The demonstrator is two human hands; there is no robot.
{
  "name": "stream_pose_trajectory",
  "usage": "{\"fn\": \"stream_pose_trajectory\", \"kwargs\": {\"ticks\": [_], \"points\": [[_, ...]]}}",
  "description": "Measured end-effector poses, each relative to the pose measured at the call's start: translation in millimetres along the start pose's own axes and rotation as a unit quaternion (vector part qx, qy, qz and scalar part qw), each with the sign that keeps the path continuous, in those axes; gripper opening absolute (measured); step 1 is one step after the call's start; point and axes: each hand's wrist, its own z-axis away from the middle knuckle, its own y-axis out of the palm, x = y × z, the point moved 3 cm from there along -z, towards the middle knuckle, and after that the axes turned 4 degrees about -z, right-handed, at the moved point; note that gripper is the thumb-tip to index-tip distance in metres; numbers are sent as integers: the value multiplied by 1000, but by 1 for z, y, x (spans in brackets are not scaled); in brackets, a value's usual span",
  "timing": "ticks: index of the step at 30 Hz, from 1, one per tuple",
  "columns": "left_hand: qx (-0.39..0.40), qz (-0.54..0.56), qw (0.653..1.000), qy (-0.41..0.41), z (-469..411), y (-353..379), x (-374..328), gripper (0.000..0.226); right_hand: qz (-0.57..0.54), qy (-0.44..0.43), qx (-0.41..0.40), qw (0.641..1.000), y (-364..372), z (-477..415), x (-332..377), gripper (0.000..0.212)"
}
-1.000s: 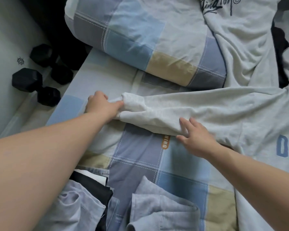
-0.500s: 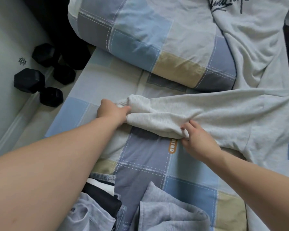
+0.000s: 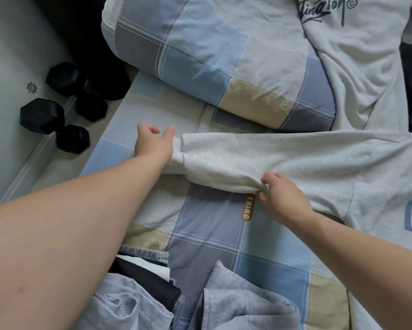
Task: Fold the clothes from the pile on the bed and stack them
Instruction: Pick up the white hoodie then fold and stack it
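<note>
**Grey sleeve laid out between the two hands**

A pale grey sweatshirt [image 3: 343,167] lies on the checked bed [image 3: 212,234]. Its body is to the right of the right hand [image 3: 283,198], and blue letters show on it at the frame's edge. One sleeve [image 3: 224,160] runs flat from there across to the left hand [image 3: 153,144].

The right hand pinches the sleeve's near edge, bunching a small fold of cloth. The left hand is at the ribbed cuff [image 3: 177,158], fingers loosely curled and thumb out. I cannot tell whether it grips the cuff.

Bare sheet lies between the two forearms. The bed's edge runs just left of the left hand.

Beyond both hands a pillow [image 3: 212,55] sits close to the sleeve. A second grey shirt [image 3: 354,55] with black script is draped beyond the right hand and meets the sweatshirt. Under the forearms is the pile [image 3: 235,301] of grey, dark and denim pieces. Black dumbbells [image 3: 55,115] stand on the floor [image 3: 9,55], left of the left hand.
</note>
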Motion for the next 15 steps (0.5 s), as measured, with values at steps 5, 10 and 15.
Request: {"fn": "stream_pose_trajectory", "kwargs": {"ticks": [5,10,15], "points": [[94,-68,993,7,1,-2,30,53,-4,-26,-46,999,2,6,7,10],[23,-197,971,133,8,-15,29,27,40,-163,-121,978,5,24,9,17],[-10,-443,868,226,24,-14,34,53,104,-142,10,984,11,38,-1,22]]}}
